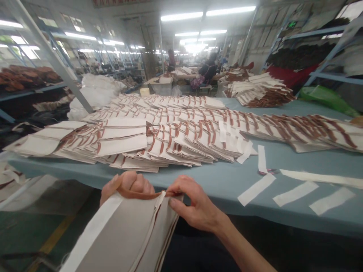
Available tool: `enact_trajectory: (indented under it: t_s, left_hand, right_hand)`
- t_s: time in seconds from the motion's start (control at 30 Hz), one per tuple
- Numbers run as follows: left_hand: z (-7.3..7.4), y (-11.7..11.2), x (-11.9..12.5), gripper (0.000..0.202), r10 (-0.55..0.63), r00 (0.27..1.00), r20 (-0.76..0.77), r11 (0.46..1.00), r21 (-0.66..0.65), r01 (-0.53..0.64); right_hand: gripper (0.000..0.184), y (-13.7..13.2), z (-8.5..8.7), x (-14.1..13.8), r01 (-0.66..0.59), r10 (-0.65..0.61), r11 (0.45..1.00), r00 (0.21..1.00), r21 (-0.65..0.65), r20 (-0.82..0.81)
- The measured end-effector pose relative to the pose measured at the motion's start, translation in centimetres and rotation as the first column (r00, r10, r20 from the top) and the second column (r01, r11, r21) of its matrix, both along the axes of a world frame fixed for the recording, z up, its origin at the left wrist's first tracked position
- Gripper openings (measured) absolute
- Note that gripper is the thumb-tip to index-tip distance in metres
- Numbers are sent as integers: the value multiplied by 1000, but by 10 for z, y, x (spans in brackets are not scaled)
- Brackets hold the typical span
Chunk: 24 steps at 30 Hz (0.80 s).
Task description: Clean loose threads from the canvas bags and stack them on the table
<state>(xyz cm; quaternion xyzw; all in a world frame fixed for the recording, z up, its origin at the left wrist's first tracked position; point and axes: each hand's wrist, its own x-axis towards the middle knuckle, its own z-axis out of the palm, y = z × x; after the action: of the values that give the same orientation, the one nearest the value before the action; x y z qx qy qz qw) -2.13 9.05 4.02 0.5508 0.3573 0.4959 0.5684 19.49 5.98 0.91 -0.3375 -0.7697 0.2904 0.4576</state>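
Observation:
Close to me, below the table's front edge, hangs a sewn fabric panel (113,234), off-white with a brown band along its top and a white strip down its left side. My left hand (129,185) is closed over the brown band, its fingers curled at the upper edge. At the panel's top right corner, by a seam, my right hand (195,206) pinches the fabric between thumb and fingers. Just beyond my hands, overlapping stacks of similar brown-trimmed pieces (121,141) cover much of the table.
The blue-covered table (218,189) bears several loose white strips (256,189) and a long strip (320,177) at right. Behind are another fabric pile (261,90), a green bag (326,98) and clear plastic (96,90). A slanted metal post (65,71) stands left. People sit farther back.

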Motion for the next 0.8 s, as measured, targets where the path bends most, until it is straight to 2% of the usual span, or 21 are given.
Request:
enact_trajectory:
  t_s: [0.07, 0.13, 0.23, 0.33, 0.4, 0.5, 0.57, 0.67, 0.73, 0.8]
  left_hand:
    - [-12, 7, -11, 84, -126, 983, 132, 992, 25, 123]
    - [-21, 12, -17, 87, -210, 966, 151, 978, 16, 210]
    - [-23, 11, -11, 90, -169, 983, 75, 982, -69, 174]
    - [-12, 3, 6, 88, -89, 993, 75, 989, -111, 97]
    - [-2, -3, 11, 86, -67, 991, 117, 993, -90, 78]
    - [10, -6, -1, 76, -189, 973, 129, 982, 39, 186]
    - [17, -5, -17, 66, -266, 964, 12, 958, 116, 263]
    - [29, -4, -31, 50, -258, 916, -307, 938, 146, 313]
    - [39, -7, -26, 31, -213, 848, -486, 924, 181, 336]
    - [48, -14, -12, 17, -147, 794, -590, 896, 261, 360]
  right_hand:
    - [11, -4, 2, -1, -9, 9, 998, 1000, 59, -6]
    - [12, -12, 5, -1, -6, 6, 994, 1000, 106, -3]
    - [10, -26, 10, -3, -15, 12, 996, 999, 91, 30]
    - [15, -34, 13, -4, -44, 47, 997, 998, -70, 39]
    - [23, -35, 16, -1, -87, 89, 973, 996, -215, -3]
    - [33, -31, 26, 9, -153, 140, 926, 988, -345, -63]
    - [37, -27, 38, 18, -153, 148, 920, 988, -360, -43]
    - [37, -22, 56, 28, -122, 145, 937, 988, -327, 45]
    - [36, -21, 65, 31, -106, 147, 949, 982, -298, 117]
    - [33, -23, 70, 31, -97, 155, 954, 970, -284, 189]
